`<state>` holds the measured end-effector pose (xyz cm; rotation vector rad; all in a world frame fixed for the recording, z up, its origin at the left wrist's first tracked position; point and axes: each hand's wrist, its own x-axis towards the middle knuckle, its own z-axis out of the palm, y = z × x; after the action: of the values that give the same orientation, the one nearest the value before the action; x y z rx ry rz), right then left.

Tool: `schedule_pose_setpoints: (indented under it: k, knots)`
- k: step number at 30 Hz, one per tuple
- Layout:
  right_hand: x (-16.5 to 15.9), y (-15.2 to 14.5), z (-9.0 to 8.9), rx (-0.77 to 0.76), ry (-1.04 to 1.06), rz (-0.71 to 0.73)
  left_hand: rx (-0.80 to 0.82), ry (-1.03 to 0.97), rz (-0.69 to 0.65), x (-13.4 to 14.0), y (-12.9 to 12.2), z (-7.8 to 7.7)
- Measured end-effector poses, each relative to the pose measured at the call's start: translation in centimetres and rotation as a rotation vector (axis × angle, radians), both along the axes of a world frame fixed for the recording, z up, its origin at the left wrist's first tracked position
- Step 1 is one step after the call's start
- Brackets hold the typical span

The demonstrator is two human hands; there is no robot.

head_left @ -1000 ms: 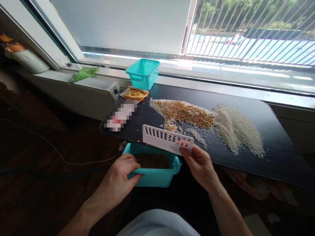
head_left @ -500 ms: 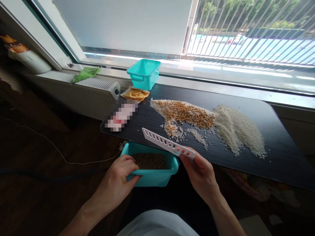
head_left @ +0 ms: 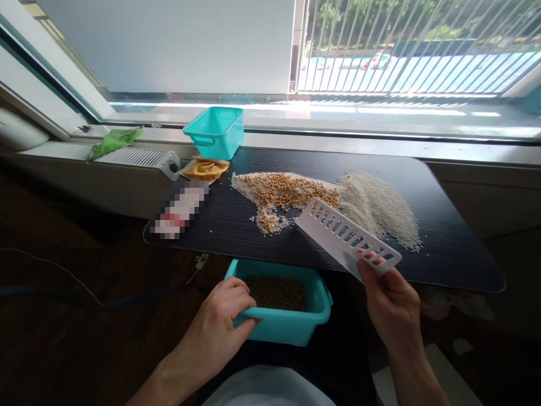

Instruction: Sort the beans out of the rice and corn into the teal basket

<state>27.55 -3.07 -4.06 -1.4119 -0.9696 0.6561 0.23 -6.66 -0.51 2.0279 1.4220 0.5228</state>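
My left hand (head_left: pixel 230 310) grips the near left rim of a turquoise plastic bin (head_left: pixel 291 327) below the table's front edge. Brownish round grains (head_left: pixel 276 293) cover the bin's floor. In my right hand (head_left: pixel 393 299) is a white slotted plastic strip (head_left: pixel 333 242), held by its right end. Its left end hangs over the tabletop, close to the white rice and the yellow-orange chickpea-like grains (head_left: pixel 287 190) mixed with it. To the right lies a larger heap of plain white rice (head_left: pixel 376 206). The strip hides part of the rice behind it.
A second turquoise bin (head_left: pixel 217 132) stands at the table's back left corner. Before it lie an orange-yellow packet (head_left: pixel 205 169) and a blurred-out item (head_left: pixel 180 211) on the dark table (head_left: pixel 456 248). A green cloth (head_left: pixel 116 141) rests on the radiator (head_left: pixel 135 160). A window runs behind.
The slotted strip in my right hand has moved right and turned its flat face up. The small rice streak near the front is gone from view. My view has shifted right.
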Motion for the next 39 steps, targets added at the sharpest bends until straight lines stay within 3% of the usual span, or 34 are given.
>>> schedule_pose_setpoints:
  k: [5,10,20,39]
  knots:
    - [-1.2,1.7,0.8,0.047,0.026,0.163,-0.005,0.014,-0.011,0.0,0.0,-0.1]
    - [-1.8,2.2,1.3,-0.01,0.028,0.295,-0.001,0.017,0.002,-0.4,-0.1,-0.2]
    - [-1.3,1.8,1.6,-0.05,-0.029,0.339,0.013,0.027,0.003,-0.7,-0.1,-0.2]
    - [-1.4,1.4,2.7,0.019,-0.175,0.452,-0.026,-0.007,0.041,-1.3,-0.1,0.1]
